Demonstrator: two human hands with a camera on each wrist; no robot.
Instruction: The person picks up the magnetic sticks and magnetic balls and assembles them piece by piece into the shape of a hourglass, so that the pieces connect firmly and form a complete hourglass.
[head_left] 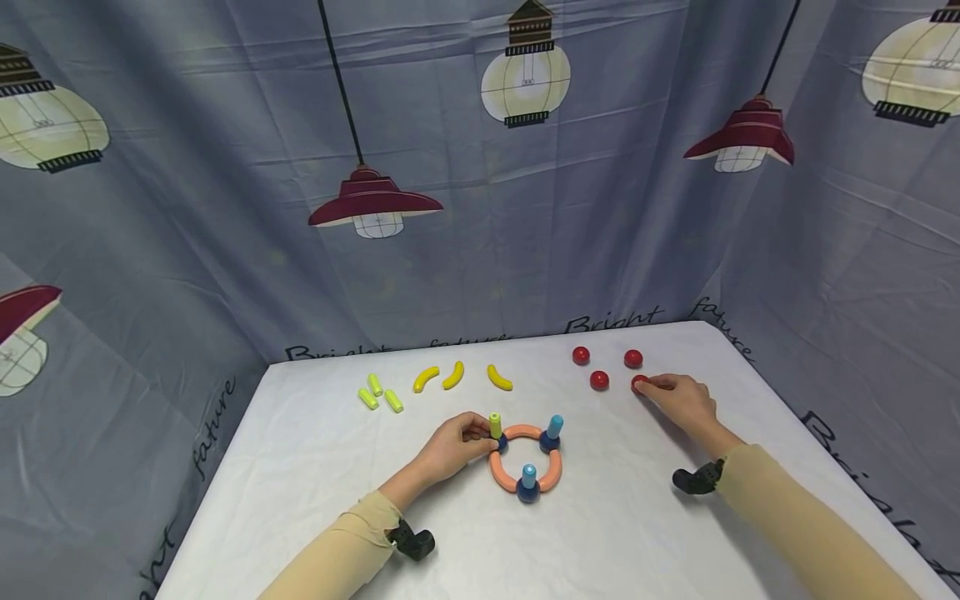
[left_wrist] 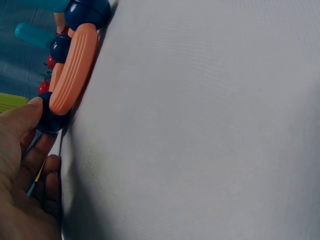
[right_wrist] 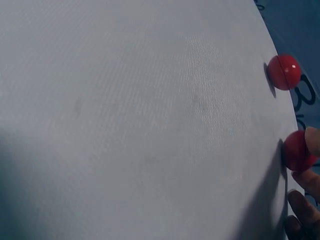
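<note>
A ring of curved orange pieces (head_left: 555, 472) joined by dark blue balls (head_left: 528, 492) lies on the table. Two light blue sticks (head_left: 555, 427) and one lime green stick (head_left: 495, 425) stand up from those balls. My left hand (head_left: 453, 448) pinches the ball under the green stick at the ring's left side; the left wrist view shows the thumb on that dark blue ball (left_wrist: 48, 120). Farther right, my right hand (head_left: 684, 403) pinches a red ball (right_wrist: 296, 151) between thumb and fingertips, at table level. Part of that ball is hidden by the fingers.
Three loose red balls (head_left: 599, 380) sit near the far right edge. Three yellow curved pieces (head_left: 453, 376) lie at the back middle, and three lime green sticks (head_left: 393, 401) to their left. Behind the white table (head_left: 600, 542) hangs a printed curtain (head_left: 450, 283).
</note>
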